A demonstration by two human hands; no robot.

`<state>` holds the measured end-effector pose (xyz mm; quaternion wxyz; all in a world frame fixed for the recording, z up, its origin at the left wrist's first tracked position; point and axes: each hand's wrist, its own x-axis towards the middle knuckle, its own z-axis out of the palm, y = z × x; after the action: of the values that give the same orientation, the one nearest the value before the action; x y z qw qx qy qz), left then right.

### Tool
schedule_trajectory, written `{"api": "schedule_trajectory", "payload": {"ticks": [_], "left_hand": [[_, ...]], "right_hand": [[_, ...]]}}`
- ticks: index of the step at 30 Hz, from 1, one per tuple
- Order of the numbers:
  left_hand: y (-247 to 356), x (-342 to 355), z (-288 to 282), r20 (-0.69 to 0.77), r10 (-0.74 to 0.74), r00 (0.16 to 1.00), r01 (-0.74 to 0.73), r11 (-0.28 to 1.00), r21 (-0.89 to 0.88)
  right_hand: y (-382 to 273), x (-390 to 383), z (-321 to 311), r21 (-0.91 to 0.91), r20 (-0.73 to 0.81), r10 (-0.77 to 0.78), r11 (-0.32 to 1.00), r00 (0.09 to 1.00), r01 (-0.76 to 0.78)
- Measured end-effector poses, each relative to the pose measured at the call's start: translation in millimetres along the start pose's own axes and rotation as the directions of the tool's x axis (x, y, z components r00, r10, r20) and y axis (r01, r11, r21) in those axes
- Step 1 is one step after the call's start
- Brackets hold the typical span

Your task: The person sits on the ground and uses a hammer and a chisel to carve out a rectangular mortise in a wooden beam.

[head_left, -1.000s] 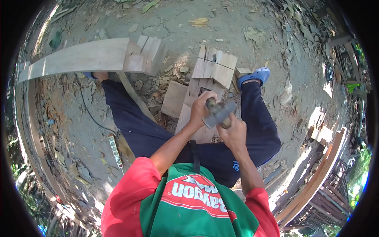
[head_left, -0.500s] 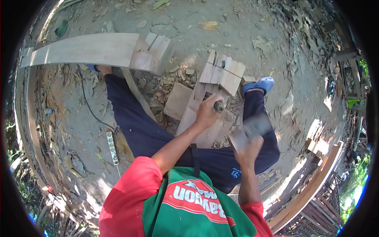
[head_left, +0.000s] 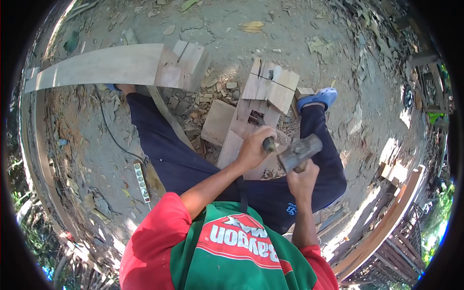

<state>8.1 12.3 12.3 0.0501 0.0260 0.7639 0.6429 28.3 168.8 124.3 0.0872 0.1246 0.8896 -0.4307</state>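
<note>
My left hand (head_left: 252,151) is closed round a chisel, its dark round handle end (head_left: 269,144) showing; the blade is hidden by my fingers. To its right, my right hand (head_left: 303,181) grips a hammer (head_left: 300,152) with a heavy, dull metal head, tilted, its left end close to the chisel handle. Both hands are over a pale wooden beam (head_left: 230,148) lying between my legs. A dark squarish hole (head_left: 256,117) is cut in the beam just beyond my left hand. Further along, the beam's far end carries notched, jointed blocks (head_left: 271,83).
A long pale timber (head_left: 106,65) with a slotted end stretches across the left. Beside the beam lie a square wood block (head_left: 218,123) and chips. A white power strip (head_left: 141,181) with a cord lies by my left leg; boards (head_left: 386,232) lean at the right.
My left hand with the chisel has drawn slightly toward me, leaving more of the hole visible. The hammer, blurred by motion before, now shows sharply, its head slightly lower.
</note>
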Motion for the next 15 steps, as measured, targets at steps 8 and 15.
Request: {"api": "schedule_trajectory", "payload": {"ticks": [8, 15], "left_hand": [[-20.7, -10.0, 3.9, -0.140, 0.038, 0.989, -0.041, 0.999, -0.022], [-29.5, 5.5, 2.3, -0.129, 0.002, 0.992, -0.013, 0.997, -0.082]], "right_hand": [[3.7, -15.2, -7.8, 0.052, -0.089, -0.092, 0.994, 0.992, 0.097], [-6.5, -29.2, -0.6, 0.050, -0.042, -0.353, 0.934, 0.935, 0.355]]}}
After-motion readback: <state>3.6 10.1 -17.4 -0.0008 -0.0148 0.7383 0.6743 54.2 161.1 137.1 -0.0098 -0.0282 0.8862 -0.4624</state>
